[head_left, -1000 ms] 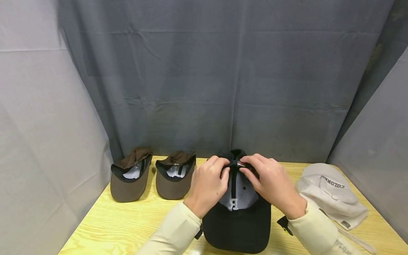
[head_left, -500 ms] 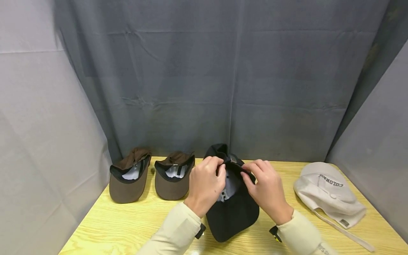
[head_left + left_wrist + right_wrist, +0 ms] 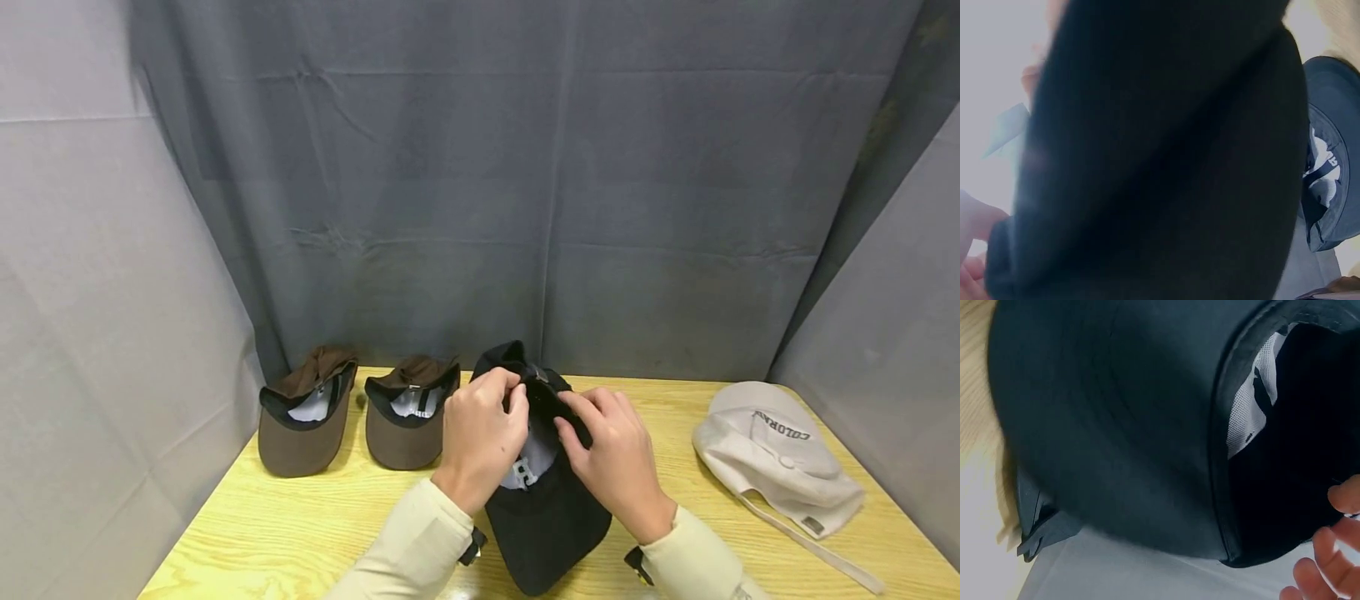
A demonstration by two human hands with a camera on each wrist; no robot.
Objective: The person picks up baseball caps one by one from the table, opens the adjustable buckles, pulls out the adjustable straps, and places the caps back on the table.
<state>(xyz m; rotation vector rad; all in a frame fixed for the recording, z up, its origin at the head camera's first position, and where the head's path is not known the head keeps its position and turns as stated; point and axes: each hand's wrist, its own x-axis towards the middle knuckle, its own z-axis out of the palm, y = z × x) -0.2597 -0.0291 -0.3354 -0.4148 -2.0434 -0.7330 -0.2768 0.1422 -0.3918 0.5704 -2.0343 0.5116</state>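
Note:
A black baseball cap (image 3: pixel 551 521) hangs between both hands in the head view, brim towards me and its lining with a white letter facing up. My left hand (image 3: pixel 483 433) pinches the left edge of its opening, near the back strap. At the right edge my right hand (image 3: pixel 618 454) holds the sweatband between thumb and fingers. Close up in the right wrist view, the cap's brim (image 3: pixel 1110 425) fills the left side, and fingertips (image 3: pixel 1329 550) grip the rim of its opening. Dark cap fabric (image 3: pixel 1160 156) blocks most of the left wrist view.
Two brown caps (image 3: pixel 303 446) (image 3: pixel 405 446) lie upside down at the table's (image 3: pixel 247 542) back left. A beige cap (image 3: pixel 780 458) with lettering and a loose strap (image 3: pixel 821 554) lies at the right. A grey curtain (image 3: pixel 450 183) hangs behind.
The black cap has turned, its crown swinging left and its brim now slanting. My right hand has moved from the back strap along to the right edge, then slightly left.

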